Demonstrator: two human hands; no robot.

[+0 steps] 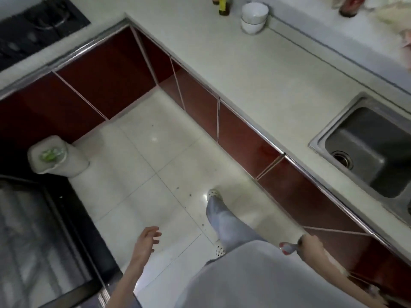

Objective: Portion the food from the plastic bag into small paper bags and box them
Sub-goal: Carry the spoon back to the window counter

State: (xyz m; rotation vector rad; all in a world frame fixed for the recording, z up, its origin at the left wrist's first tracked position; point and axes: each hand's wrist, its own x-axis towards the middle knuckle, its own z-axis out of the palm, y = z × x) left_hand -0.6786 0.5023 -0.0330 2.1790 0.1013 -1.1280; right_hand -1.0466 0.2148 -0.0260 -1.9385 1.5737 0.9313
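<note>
Two white bowls (254, 16) stand stacked, one in the other, at the far end of the worktop (255, 70). Two bottles are partly in view at the far edge: a yellow-green one (224, 6) and a dark red one (349, 6). One steel sink (364, 150) is set into the worktop on the right. One lined waste bin (56, 156) stands on the floor at left. One gas hob (33, 27) sits far left. Two hands show: left (148, 240) and right (310, 245).

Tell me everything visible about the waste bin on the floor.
The waste bin is a small pale, plastic-looking tub standing upright on the tiled floor, in the corner close by the dark red cabinet doors. A light liner seems folded over its rim, and something green lies inside. Neither hand is near it.
</note>
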